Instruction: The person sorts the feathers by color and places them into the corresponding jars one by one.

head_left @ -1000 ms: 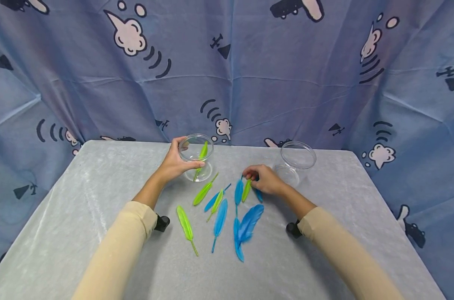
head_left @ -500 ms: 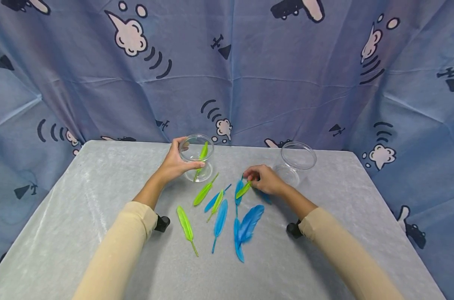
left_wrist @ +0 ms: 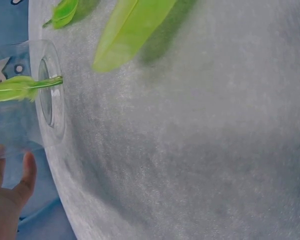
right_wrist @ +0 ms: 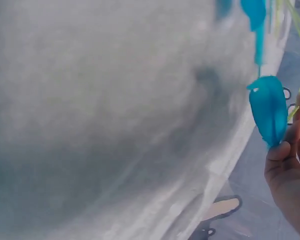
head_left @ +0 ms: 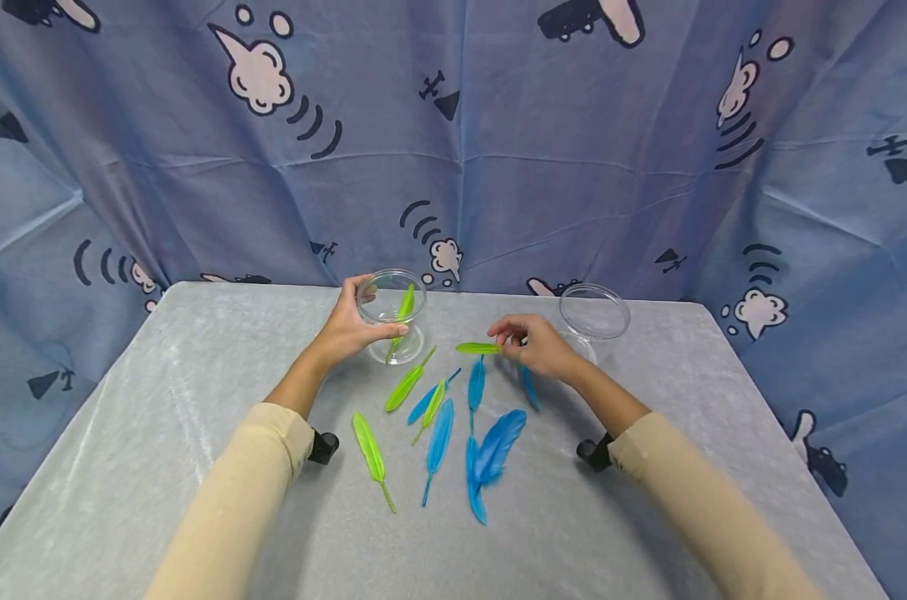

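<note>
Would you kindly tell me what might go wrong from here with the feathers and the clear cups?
First, the right hand pinches a green feather and seems to hold a blue feather too, so releasing one might drop both.
Second, the clear cup on the right appears close behind that hand in the head view, so a stray move might knock it; the actual gap is hard to judge.
</note>
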